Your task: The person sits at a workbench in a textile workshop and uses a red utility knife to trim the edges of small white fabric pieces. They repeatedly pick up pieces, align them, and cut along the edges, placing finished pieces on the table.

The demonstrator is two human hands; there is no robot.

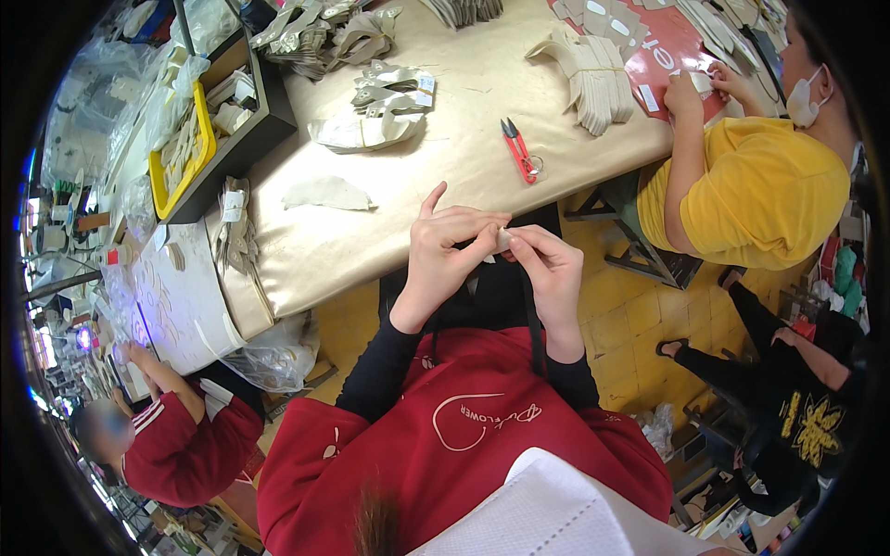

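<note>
My left hand (pixel 447 248) and my right hand (pixel 551 264) meet just past the table's near edge, above my lap. A small whitish piece (pixel 503 240) is pinched between their fingertips; most of it is hidden, so I cannot tell its exact kind. The left thumb and index finger press on it while another left finger sticks up. The right thumb and forefinger close on its other side. Beyond my hands lie red-handled thread snips (pixel 521 152) with dark blades. A single flat pale cut piece (pixel 327 194) rests on the table to the left.
The paper-covered table (pixel 445 120) holds banded bundles of pale cut pieces (pixel 586 79) and a looser bundle (pixel 371 120). A yellow tray (pixel 206 153) stands at the left. A co-worker in a yellow shirt (pixel 756 190) works at the right; another in red (pixel 190 435) sits left.
</note>
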